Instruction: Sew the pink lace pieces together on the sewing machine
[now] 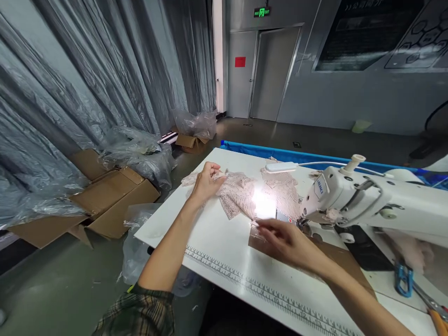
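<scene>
A pale pink lace fabric lies spread and crumpled on the white sewing table. My left hand pinches its upper left part, thumb and fingers pressed together and slightly raised. My right hand has its fingertips closed at the lace's near lower corner, just left of the needle area. To the right stands a white sewing machine, its presser foot partly hidden by my right hand. More pink lace lies between the bright lamp glare and the machine head.
A white lamp wand rests on the lace behind. A printed ruler runs along the table's front edge. Blue snips and orange-handled scissors lie at right. Open cardboard boxes and plastic bags stand left on the floor.
</scene>
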Demonstrator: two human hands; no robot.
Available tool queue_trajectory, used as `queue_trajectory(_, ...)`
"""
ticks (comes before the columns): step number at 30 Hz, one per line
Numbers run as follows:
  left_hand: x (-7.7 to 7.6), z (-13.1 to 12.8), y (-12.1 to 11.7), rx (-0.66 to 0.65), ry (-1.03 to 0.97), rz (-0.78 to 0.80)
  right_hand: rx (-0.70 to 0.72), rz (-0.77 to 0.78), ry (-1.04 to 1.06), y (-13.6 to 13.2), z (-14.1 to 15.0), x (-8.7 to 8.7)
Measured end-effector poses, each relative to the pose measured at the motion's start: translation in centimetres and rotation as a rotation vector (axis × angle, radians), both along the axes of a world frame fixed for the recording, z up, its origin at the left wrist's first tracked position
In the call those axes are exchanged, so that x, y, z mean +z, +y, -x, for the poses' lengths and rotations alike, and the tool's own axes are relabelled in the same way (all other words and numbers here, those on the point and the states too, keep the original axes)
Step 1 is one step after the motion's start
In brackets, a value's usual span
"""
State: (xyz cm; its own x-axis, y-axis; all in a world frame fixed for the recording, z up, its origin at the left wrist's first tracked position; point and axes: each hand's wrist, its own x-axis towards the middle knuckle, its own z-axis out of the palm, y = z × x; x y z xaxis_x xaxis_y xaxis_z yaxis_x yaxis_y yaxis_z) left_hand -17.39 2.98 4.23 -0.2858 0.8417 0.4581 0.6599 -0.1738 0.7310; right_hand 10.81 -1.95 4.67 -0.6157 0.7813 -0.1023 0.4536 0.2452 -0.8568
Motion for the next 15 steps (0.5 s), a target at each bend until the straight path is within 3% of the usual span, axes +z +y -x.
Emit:
queue_trajectory(5,0.0,-1.2,-0.7,-0.367,-0.219,0.096,-0.294,0.651,0.697,4.5,8.7,-0.7)
queue_trajectory(9,0.2,-1.5,-1.1,-0.591,-0.335,0.34,-0.272,0.758,0.836,6.4,11.1,-1.4)
queue_trajectory(12,0.0,-1.7,-1.1,-0.5,-0.312,0.363,-0.307,0.77,0.903,6.5,11.2,-1.6)
queue_trajectory(15,-0.3,-2.2,-0.9,-0.373,-0.086,0.317,-0.352,0.772,0.934,6.3,10.9,-1.8)
